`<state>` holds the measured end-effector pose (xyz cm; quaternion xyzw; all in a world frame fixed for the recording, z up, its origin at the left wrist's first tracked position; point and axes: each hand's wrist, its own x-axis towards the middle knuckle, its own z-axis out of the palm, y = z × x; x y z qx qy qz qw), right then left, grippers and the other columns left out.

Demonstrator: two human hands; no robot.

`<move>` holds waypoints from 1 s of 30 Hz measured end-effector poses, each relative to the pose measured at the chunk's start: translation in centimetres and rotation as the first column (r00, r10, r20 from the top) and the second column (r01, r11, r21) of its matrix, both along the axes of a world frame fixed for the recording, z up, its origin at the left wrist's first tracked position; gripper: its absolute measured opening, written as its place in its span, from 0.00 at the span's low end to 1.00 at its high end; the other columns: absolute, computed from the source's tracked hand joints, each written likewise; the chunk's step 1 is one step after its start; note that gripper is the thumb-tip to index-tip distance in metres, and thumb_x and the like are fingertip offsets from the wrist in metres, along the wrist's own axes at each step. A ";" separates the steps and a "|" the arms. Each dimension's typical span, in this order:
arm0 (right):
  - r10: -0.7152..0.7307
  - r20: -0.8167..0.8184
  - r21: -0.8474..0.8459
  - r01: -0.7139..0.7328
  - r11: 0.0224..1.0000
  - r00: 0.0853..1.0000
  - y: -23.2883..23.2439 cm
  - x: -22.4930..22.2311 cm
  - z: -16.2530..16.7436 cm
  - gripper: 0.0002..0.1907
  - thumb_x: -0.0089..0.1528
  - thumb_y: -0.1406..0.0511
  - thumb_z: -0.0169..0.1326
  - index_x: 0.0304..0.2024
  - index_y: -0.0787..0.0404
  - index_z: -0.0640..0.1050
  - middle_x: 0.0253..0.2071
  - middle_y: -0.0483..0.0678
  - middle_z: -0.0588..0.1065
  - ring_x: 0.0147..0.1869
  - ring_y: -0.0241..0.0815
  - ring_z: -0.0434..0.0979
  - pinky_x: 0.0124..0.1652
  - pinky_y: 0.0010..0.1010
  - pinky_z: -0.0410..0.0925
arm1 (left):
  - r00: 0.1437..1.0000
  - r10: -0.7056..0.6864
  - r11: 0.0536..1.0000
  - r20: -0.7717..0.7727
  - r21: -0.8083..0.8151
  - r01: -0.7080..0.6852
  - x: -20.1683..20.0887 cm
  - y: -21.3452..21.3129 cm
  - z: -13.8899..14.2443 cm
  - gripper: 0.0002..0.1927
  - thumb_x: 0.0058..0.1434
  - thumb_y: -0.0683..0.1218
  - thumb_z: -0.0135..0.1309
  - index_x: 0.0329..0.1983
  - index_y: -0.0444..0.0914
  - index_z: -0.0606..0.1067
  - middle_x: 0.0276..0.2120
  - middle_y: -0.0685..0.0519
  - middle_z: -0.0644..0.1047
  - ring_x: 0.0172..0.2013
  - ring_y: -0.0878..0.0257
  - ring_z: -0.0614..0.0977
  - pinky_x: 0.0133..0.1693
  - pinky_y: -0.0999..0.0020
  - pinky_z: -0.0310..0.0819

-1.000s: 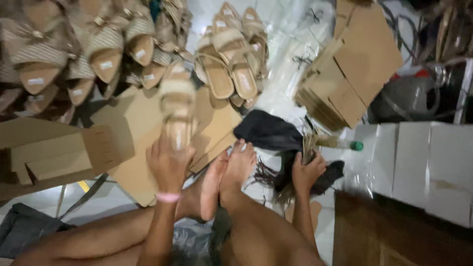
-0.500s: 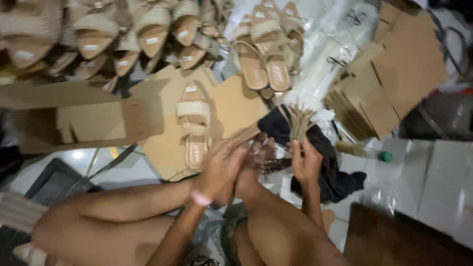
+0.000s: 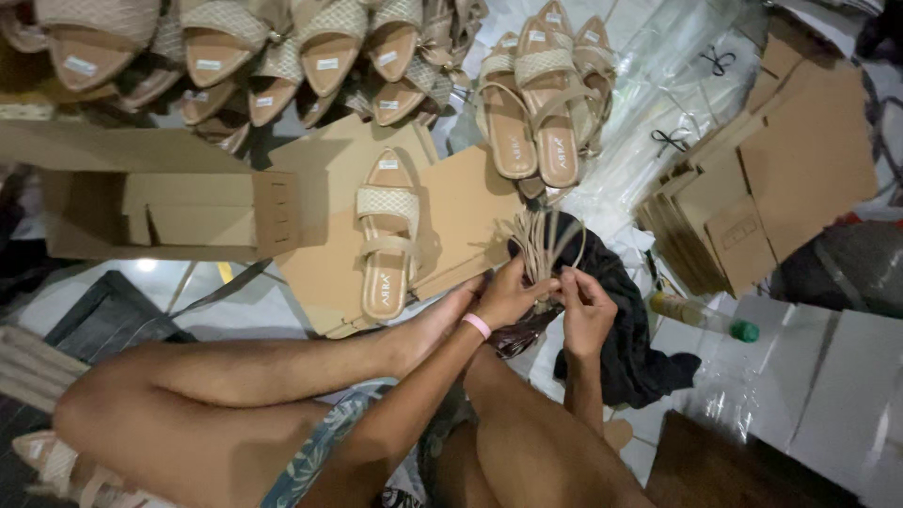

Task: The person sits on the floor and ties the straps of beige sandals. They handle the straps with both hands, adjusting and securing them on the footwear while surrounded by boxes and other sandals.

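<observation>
Left hand and right hand: both pinched on bundle of beige ties above black cloth | done: 1 sandal laid on flat cardboard | left: open box empty, sandal rows unpacked.

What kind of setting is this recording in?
Probably a small footwear packing or finishing spot on a tiled floor: rows of beige sandals, stacks of flat cardboard, and the person's left hand and right hand working a bundle of beige strings.
</observation>
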<state>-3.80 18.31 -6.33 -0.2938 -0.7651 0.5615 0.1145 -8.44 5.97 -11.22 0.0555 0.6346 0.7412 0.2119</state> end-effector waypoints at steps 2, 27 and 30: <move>0.019 -0.060 0.116 -0.012 0.993 0.998 0.5 0.3 0.0 0.10 0.67 0.68 0.59 0.47 0.71 0.81 0.43 0.46 0.81 0.44 0.31 0.77 0.45 0.23 0.71 | 0.995 -0.093 0.995 0.025 -0.043 0.094 0.5 0.2 0.1 0.22 0.60 0.52 0.63 0.50 0.34 0.75 0.37 0.47 0.82 0.38 0.57 0.83 0.42 0.63 0.78; 0.744 -0.162 0.871 -0.261 0.416 0.648 -5.4 -7.7 2.4 0.09 0.63 0.75 0.64 0.44 0.59 0.85 0.41 0.53 0.78 0.44 0.49 0.81 0.43 0.36 0.75 | 0.854 -0.052 0.842 0.517 0.482 -0.241 -1.2 -14.1 7.0 0.21 0.71 0.48 0.50 0.62 0.31 0.73 0.43 0.52 0.82 0.35 0.65 0.85 0.41 0.70 0.84; 0.746 -0.217 0.871 -0.220 0.439 0.630 -8.6 -7.3 2.0 0.10 0.63 0.77 0.63 0.44 0.61 0.85 0.41 0.52 0.77 0.44 0.49 0.81 0.42 0.34 0.75 | 0.889 0.086 0.951 0.449 0.228 -0.207 -0.2 -15.6 6.6 0.18 0.69 0.42 0.56 0.59 0.27 0.75 0.40 0.49 0.85 0.34 0.65 0.84 0.39 0.72 0.82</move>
